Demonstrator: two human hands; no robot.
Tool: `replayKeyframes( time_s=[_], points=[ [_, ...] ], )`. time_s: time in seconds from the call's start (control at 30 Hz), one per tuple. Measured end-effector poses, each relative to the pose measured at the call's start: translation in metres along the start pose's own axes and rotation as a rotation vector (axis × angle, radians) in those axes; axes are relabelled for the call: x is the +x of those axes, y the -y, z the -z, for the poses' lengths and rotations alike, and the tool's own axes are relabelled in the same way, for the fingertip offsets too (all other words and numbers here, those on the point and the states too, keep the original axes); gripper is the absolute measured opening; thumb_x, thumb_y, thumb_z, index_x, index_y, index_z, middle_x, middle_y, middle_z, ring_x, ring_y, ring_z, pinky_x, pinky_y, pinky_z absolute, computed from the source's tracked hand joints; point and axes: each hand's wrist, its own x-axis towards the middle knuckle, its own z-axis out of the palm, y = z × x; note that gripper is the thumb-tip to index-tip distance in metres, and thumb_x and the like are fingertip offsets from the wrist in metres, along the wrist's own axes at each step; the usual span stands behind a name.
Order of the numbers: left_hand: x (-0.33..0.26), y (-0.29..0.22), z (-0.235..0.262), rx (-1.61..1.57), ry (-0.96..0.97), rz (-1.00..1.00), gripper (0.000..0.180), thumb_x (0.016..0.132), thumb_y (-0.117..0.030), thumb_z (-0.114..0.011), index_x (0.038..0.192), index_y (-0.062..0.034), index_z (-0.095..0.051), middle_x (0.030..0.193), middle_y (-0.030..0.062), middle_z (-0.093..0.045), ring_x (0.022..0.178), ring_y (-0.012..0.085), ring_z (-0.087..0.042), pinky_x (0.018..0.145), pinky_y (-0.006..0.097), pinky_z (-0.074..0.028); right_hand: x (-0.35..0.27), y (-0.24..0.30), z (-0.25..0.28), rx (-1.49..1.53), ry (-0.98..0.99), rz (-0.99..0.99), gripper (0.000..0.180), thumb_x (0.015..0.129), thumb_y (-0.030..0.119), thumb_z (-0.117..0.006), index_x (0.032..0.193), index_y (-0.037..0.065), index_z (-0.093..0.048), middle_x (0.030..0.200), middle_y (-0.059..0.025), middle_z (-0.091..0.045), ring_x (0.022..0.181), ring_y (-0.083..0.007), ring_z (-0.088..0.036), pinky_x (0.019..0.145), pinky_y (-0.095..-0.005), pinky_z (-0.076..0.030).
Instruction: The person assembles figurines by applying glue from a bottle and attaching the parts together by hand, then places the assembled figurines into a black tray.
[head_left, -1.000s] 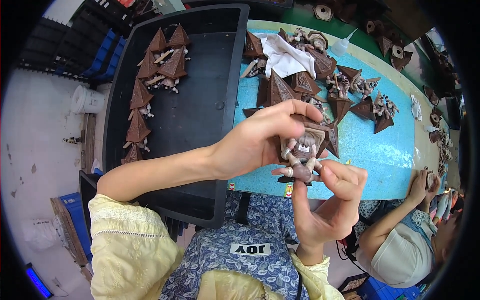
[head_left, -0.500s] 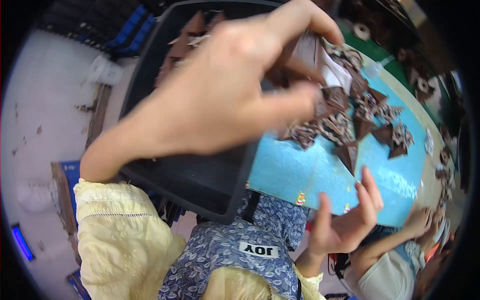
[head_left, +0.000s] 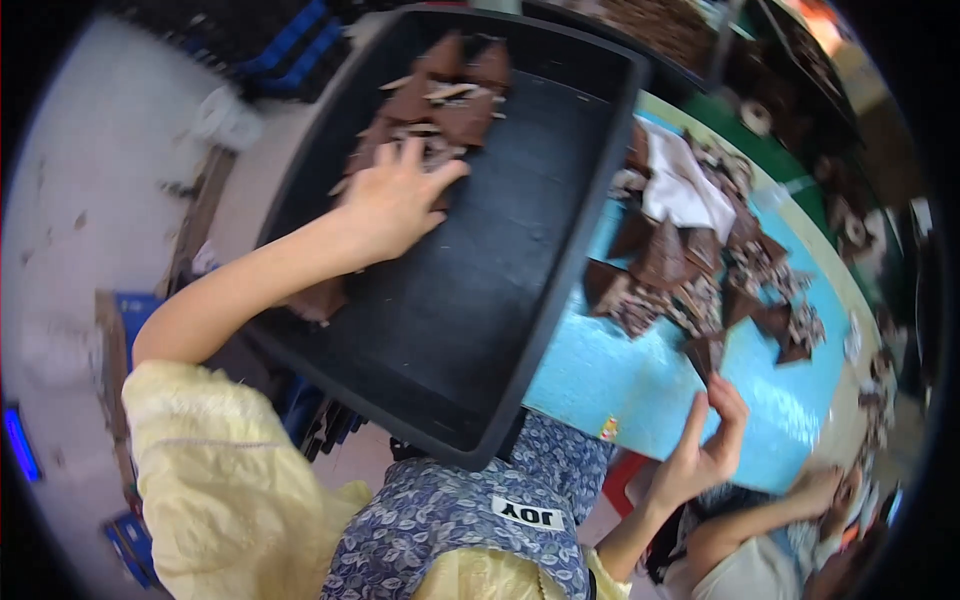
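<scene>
Head view: the left hand reaches far out to the left into a large black tray, its forearm coming up from a pale yellow sleeve at the near left. The hand lies palm down with fingers spread, pressed on a row of brown triangular pieces that runs along the tray's left wall toward its far end; whether the fingers actually pinch one piece cannot be told, since the palm hides what is under it. One more brown piece shows just below the forearm, against the same wall. The rest of the tray floor is bare black.

The right hand is at the near right, raised just over the near edge of the blue table. Its fingers are loosely curled and open, holding nothing, the fingertips close to a single brown piece lying on the table just beyond them.

Farther out on the table sits a loose heap of brown triangular pieces, with a white cloth on its far side, close to the tray's right wall. At the near right corner another person's arm reaches toward the table's edge. A blue patterned garment fills the near middle.
</scene>
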Motion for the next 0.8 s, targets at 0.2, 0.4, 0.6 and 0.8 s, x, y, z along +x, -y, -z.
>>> replayKeyframes(
  time_s=[0.2,0.4,0.6,0.8],
  points=[
    [-0.017,-0.001,0.016,-0.068,0.093,0.029,0.052,0.085,-0.022,-0.064,0.133,-0.0213,-0.044,0.119,0.0219,-0.047,0.11,0.0428,-0.049,0.09,0.048,-0.046,0.051,-0.073,0.007,-0.049,-0.205,-0.091,0.022,0.08,0.001,-0.068,0.101,-0.001,-0.062,0.098,-0.0096,-0.065,0.086,-0.0191,-0.061,0.077,-0.0299,-0.048],
    [-0.014,-0.017,0.032,-0.016,0.094,0.008,0.063,0.082,-0.018,-0.068,0.137,-0.0237,-0.041,0.124,0.0213,-0.046,0.107,0.0407,-0.051,0.084,0.045,-0.05,0.118,-0.17,0.059,-0.387,-0.032,-0.189,0.053,0.069,0.008,-0.074,0.118,0.0,-0.055,0.108,-0.0183,-0.06,0.098,-0.0311,-0.058,0.083,-0.0383,-0.047],
    [-0.027,-0.076,0.1,-0.448,-0.217,-0.193,0.069,0.07,-0.008,-0.075,0.133,-0.0118,-0.048,0.128,0.0174,-0.048,0.11,0.0353,-0.053,0.078,0.039,-0.052,0.051,-0.112,0.053,-0.02,-0.251,-0.377,0.043,0.076,0.01,-0.069,0.116,-0.001,-0.055,0.096,-0.012,-0.066,0.088,-0.016,-0.062,0.082,-0.0312,-0.048],
    [0.007,-0.202,0.089,-0.517,-0.514,-1.059,0.065,0.063,-0.013,-0.076,0.124,-0.0093,-0.055,0.127,0.0134,-0.052,0.107,0.0304,-0.055,0.086,0.042,-0.05,0.025,0.01,0.033,0.539,0.205,-0.334,0.052,0.073,0.011,-0.073,0.118,-0.002,-0.05,0.103,-0.0134,-0.064,0.089,-0.0182,-0.063,0.079,-0.03,-0.049]
  ],
)
